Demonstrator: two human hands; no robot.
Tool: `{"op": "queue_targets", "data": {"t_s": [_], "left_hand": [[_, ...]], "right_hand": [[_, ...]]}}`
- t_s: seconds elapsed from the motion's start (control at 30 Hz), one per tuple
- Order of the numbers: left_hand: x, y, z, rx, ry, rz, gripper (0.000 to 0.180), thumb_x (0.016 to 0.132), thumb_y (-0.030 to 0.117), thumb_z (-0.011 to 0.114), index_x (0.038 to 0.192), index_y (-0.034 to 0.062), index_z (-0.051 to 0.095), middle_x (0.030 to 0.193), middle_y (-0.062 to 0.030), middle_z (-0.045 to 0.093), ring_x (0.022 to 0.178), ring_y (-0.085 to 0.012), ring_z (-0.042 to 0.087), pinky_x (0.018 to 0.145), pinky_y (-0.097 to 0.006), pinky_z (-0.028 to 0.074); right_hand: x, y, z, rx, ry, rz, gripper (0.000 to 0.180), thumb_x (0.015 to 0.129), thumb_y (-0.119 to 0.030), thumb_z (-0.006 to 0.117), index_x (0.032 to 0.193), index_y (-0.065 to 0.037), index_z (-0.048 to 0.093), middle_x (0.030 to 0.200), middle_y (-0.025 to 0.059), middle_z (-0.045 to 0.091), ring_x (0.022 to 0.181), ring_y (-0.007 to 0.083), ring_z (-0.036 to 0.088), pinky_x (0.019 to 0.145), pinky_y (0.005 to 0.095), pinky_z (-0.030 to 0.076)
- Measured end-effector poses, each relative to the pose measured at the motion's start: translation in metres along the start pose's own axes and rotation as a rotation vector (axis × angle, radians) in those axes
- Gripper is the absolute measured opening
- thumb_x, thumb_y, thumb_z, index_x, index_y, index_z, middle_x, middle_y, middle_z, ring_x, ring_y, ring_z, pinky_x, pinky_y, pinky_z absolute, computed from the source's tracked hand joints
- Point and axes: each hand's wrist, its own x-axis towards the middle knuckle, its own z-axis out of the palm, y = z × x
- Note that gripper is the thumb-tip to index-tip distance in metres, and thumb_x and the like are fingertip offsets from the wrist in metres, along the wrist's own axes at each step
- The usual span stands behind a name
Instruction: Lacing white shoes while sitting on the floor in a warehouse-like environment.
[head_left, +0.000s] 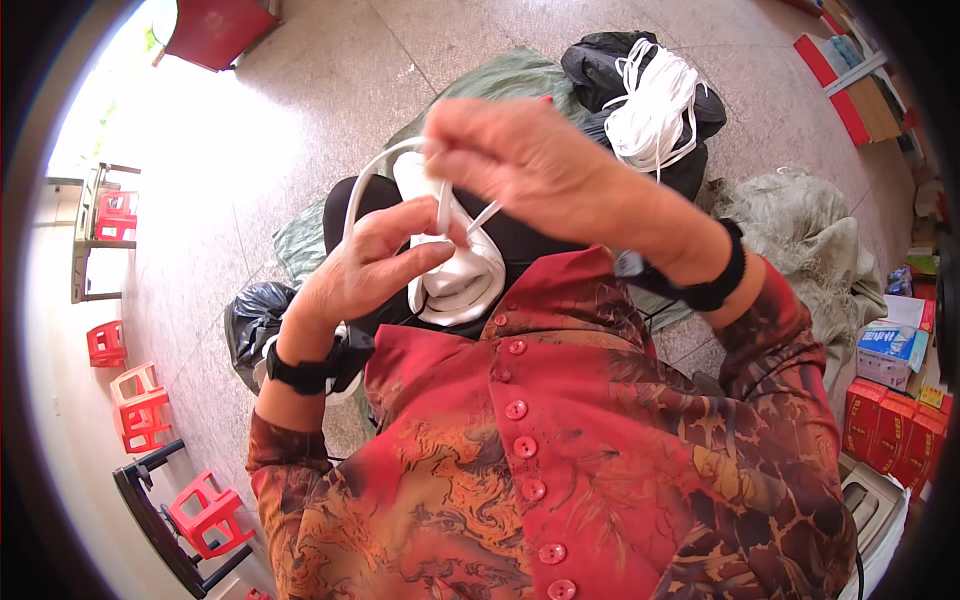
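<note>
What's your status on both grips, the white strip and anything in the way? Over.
Right grip: closed on white strip. Left grip: at the strip, hold unclear. In the way: left grip partly covers white bundle.

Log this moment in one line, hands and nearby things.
left hand: at white cord, grip unclear; right hand: gripping white cord; below hands: white bundle; ahead right: white hank on black bag

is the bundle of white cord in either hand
No, the bundle of white cord lies on a black plastic bag, while the left hand and right hand hold a white strip.
</note>
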Motion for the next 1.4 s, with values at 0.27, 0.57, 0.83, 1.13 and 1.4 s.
{"op": "queue_targets", "data": {"t_s": [0.27,0.57,0.83,1.13,1.4], "left_hand": [[-0.063,-0.013,0.011,-0.575,0.681,-0.123,0.04,0.107,0.023,0.037,0.069,0.0116,0.033,0.062,0.0025,0.026,0.054,-0.0093,0.024,0.051,-0.029,0.024],[-0.133,-0.039,-0.004,0.478,0.884,-0.147,0.032,0.103,0.012,0.047,0.073,0.0018,0.043,0.062,-0.0032,0.042,0.054,-0.0139,0.039,0.05,-0.03,0.03],[-0.096,-0.045,0.028,0.732,0.661,-0.15,0.016,0.096,0.006,0.055,0.082,-0.0016,0.053,0.075,-0.0174,0.05,0.068,-0.0338,0.053,0.062,-0.042,0.041],[-0.071,-0.053,0.054,0.529,0.66,-0.174,0.016,0.093,0.004,0.06,0.106,0.0016,0.068,0.077,-0.013,0.059,0.069,-0.0279,0.059,0.063,-0.036,0.046],[-0.071,-0.053,0.055,0.523,0.693,-0.202,0.019,0.09,0.001,0.062,0.108,0.0007,0.07,0.082,-0.0121,0.066,0.069,-0.0213,0.061,0.064,-0.031,0.047]], "right_hand": [[-0.04,0.033,-0.064,-0.395,0.359,0.047,0.015,0.096,-0.014,0.056,0.107,-0.003,0.056,0.073,0.0116,0.062,0.063,0.0268,0.057,0.061,0.0372,0.046],[-0.067,0.053,0.026,0.053,-0.03,0.253,0.007,0.091,0.001,0.053,0.097,0.0,0.051,0.077,0.0169,0.063,0.068,0.0346,0.06,0.065,0.0366,0.048],[-0.069,0.082,0.061,-0.144,-0.049,0.104,0.01,0.093,-0.01,0.061,0.092,-0.001,0.057,0.082,0.017,0.059,0.076,0.0357,0.059,0.067,0.04,0.047],[-0.058,0.07,0.054,-0.334,-0.118,0.052,0.009,0.087,-0.009,0.055,0.086,-0.002,0.061,0.084,0.0186,0.064,0.083,0.0394,0.063,0.071,0.0464,0.05],[-0.053,0.077,0.055,-0.391,-0.177,-0.016,0.008,0.089,-0.008,0.055,0.089,-0.002,0.059,0.081,0.0174,0.059,0.08,0.0377,0.061,0.067,0.0444,0.048]]}}
